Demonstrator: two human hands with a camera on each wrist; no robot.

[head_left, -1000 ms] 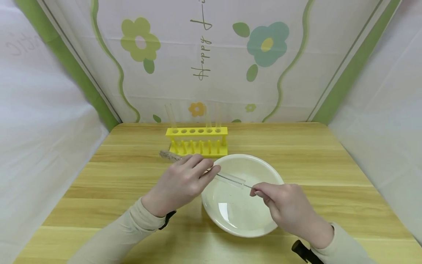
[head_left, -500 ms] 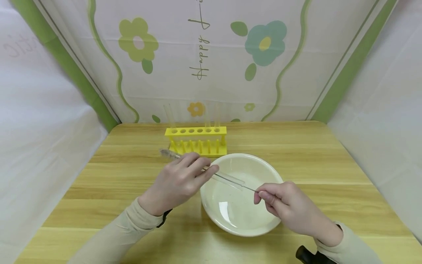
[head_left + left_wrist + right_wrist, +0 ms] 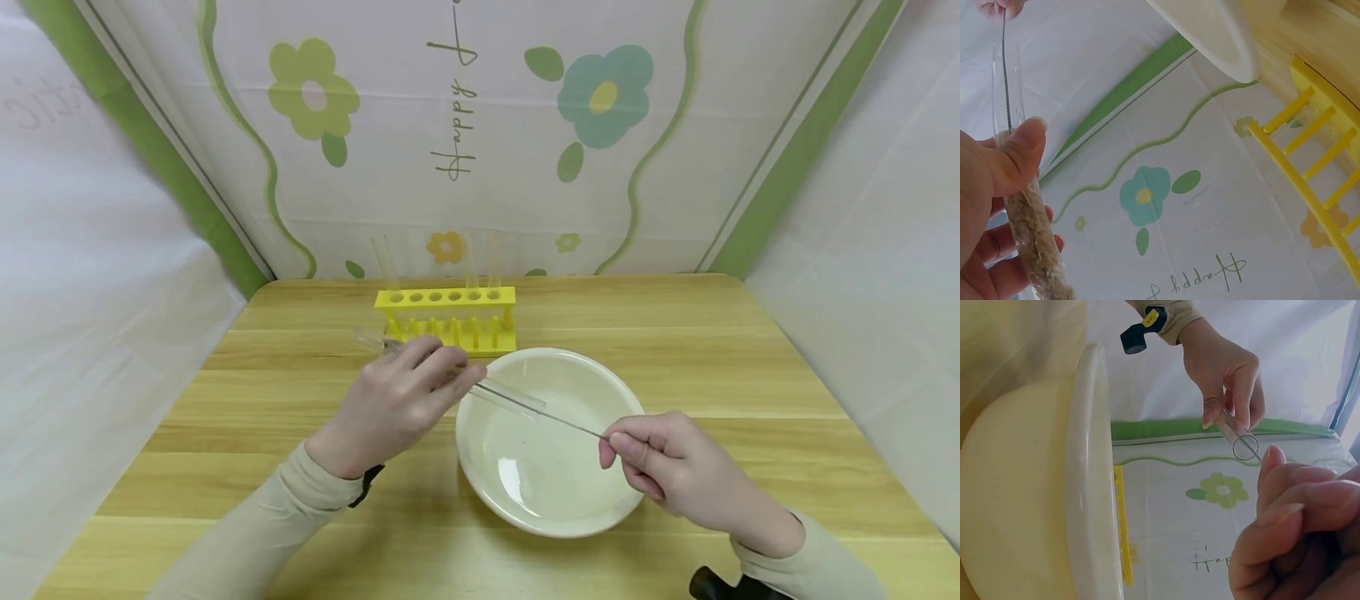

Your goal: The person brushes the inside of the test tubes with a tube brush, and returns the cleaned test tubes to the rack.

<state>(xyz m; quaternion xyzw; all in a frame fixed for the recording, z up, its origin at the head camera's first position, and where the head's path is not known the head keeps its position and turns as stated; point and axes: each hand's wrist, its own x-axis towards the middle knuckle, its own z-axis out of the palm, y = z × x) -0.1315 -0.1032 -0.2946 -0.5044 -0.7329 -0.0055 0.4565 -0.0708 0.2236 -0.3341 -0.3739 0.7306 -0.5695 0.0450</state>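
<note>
My left hand point(image 3: 397, 396) grips a clear glass test tube point(image 3: 531, 406), held tilted with its mouth toward my right hand. A test tube brush runs inside the tube. Its pale bristles point(image 3: 1036, 244) fill the part under and beyond my left fingers in the left wrist view. From the mouth comes the brush's twisted wire point(image 3: 573, 426), its end pinched between thumb and fingers of my right hand point(image 3: 678, 467). The tube's mouth is above a cream basin point(image 3: 551, 532); its closed end points toward the rack. My left fingers hide the tube's middle.
Behind the basin stands a yellow test tube rack point(image 3: 435, 298) with 3 clear test tubes upright in it, one at the left and two at the right. The wooden table point(image 3: 750, 375) meets a printed curtain point(image 3: 495, 192) at the back.
My right hand has moved right and slightly down with the wire, drawing more of it from the tube. The bristles have slid away from the closed end. My left hand shifted slightly left.
</note>
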